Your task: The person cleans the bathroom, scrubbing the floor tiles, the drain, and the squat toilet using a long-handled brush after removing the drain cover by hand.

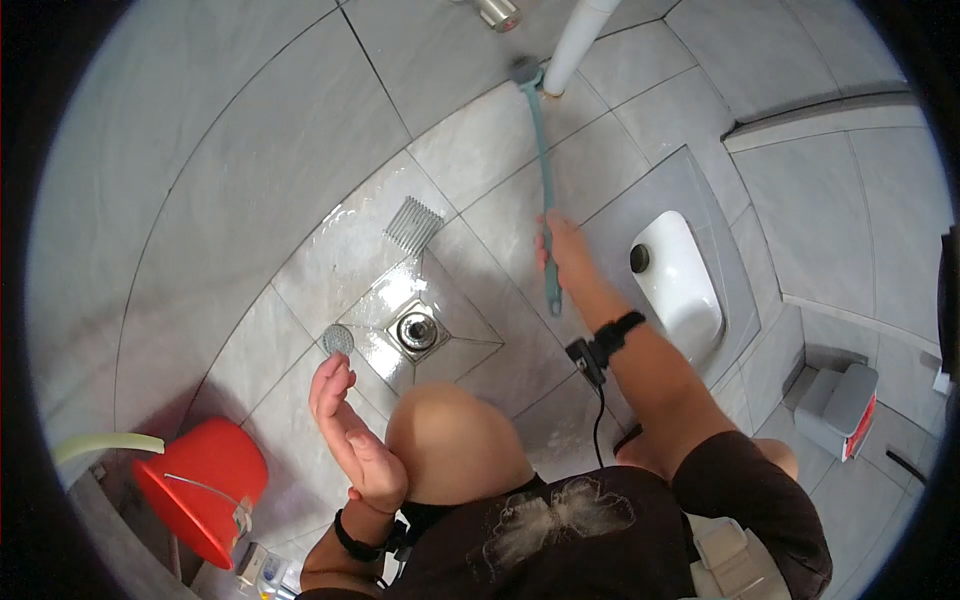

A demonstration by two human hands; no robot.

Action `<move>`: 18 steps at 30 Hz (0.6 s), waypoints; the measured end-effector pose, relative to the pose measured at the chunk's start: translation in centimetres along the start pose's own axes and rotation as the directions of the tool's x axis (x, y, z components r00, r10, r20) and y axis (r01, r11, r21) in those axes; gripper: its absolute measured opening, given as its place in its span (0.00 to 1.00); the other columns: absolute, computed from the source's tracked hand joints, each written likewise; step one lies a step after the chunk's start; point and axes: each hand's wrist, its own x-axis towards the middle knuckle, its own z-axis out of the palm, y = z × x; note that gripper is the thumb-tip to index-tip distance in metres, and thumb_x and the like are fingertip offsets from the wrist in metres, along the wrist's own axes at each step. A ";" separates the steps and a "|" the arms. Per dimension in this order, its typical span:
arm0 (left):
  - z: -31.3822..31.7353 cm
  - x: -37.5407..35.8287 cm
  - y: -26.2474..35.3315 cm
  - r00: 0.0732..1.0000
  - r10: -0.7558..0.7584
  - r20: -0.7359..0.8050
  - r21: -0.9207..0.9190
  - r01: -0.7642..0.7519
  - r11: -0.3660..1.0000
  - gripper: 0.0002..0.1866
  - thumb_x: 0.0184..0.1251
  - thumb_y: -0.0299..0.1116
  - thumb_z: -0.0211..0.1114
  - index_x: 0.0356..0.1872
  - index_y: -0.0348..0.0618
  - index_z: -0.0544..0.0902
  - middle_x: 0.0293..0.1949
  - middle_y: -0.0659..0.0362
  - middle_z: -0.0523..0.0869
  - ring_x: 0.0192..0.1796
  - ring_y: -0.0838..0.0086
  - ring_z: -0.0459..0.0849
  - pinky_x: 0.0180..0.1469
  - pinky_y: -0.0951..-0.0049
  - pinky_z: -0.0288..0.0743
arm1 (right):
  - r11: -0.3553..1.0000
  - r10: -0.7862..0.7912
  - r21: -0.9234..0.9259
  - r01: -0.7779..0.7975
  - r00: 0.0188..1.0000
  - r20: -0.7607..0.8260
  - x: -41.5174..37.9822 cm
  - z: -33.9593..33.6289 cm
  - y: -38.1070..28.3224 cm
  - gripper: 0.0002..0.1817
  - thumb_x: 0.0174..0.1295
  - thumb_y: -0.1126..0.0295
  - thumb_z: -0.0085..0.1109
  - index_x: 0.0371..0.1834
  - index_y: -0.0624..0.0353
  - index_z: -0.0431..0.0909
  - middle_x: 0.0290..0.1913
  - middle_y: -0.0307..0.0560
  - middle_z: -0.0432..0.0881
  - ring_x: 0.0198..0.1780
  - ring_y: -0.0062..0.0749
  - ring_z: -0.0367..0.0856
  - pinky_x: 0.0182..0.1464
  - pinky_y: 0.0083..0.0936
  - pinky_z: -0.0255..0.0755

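My right hand (565, 252) is wrapped round the lower handle of a long teal scrub brush (545, 160). Its dark bristle head rests by the foot of a white pipe (577, 45), near the wall. My left hand (355, 430) is off to the left of my knee with its fingers stretched out and nothing in them. Just beyond those fingertips is a round perforated drain strainer (338, 340). An uncovered floor drain (416, 331) sits in the wet tiles between my hands, and its square slotted grate (413, 226) lies apart, nearer the wall.
A red bucket (215, 480) with a wire handle stands at the lower left, a pale green hose (110, 445) above it. On the right is a white squat toilet (685, 285) in a raised tiled surround. A grey bin (838, 408) stands farther right. A metal tap (498, 14) shows at the top.
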 end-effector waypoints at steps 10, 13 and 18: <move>0.7 0.5 0.3 1.000 0.006 0.012 -0.011 -0.006 1.000 0.35 0.68 0.61 0.41 0.59 0.37 0.66 0.63 0.49 0.65 0.64 0.62 0.65 0.63 0.61 0.57 | 0.831 -0.239 -0.530 0.166 0.968 -0.072 -0.4 1.0 7.0 0.21 0.67 0.51 0.42 0.39 0.61 0.68 0.19 0.43 0.71 0.17 0.29 0.71 0.18 0.30 0.66; 0.9 0.3 0.2 1.000 0.006 0.016 -0.002 -0.006 1.000 0.35 0.68 0.60 0.41 0.59 0.37 0.65 0.63 0.49 0.64 0.64 0.62 0.65 0.63 0.61 0.57 | 0.912 -0.168 -0.389 0.129 0.983 -0.069 0.5 0.4 4.2 0.21 0.67 0.50 0.42 0.38 0.60 0.68 0.19 0.41 0.70 0.16 0.28 0.70 0.18 0.28 0.66; 1.0 0.1 0.3 1.000 -0.007 0.020 -0.011 0.007 1.000 0.35 0.67 0.61 0.42 0.59 0.37 0.66 0.63 0.49 0.65 0.64 0.62 0.65 0.63 0.61 0.57 | 0.990 -0.021 -0.140 0.028 0.998 0.054 3.7 -4.5 0.3 0.21 0.67 0.48 0.43 0.37 0.57 0.68 0.18 0.38 0.68 0.15 0.24 0.64 0.17 0.25 0.62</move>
